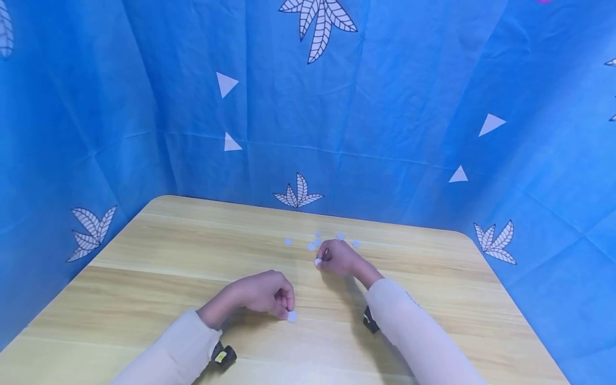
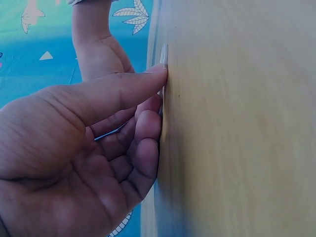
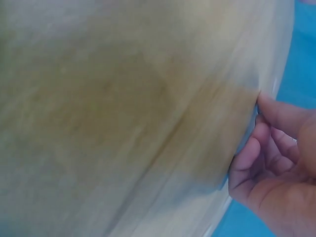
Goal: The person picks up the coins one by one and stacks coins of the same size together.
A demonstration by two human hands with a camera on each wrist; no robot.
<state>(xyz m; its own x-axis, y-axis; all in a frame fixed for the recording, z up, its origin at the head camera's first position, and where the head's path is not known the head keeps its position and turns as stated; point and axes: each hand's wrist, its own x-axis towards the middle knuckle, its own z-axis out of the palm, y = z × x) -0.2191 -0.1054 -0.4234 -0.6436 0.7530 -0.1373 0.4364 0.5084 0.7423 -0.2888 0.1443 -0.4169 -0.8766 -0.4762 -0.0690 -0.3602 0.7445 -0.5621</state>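
Note:
My left hand is low over the near middle of the table, its thumb and index finger pinching a small white disc. Seen edge-on in the left wrist view, that thin disc stands out past the thumb tip, close to the wood. Farther back and to the right, my right hand holds a second white disc between thumb and fingertips at the tabletop. In the right wrist view the right hand's fingers are curled at the wood, and its disc cannot be made out.
Several more pale discs lie scattered just beyond the right hand, among them a leftmost disc and a rightmost disc. The wooden table has rounded far corners. A blue patterned curtain hangs behind and at both sides.

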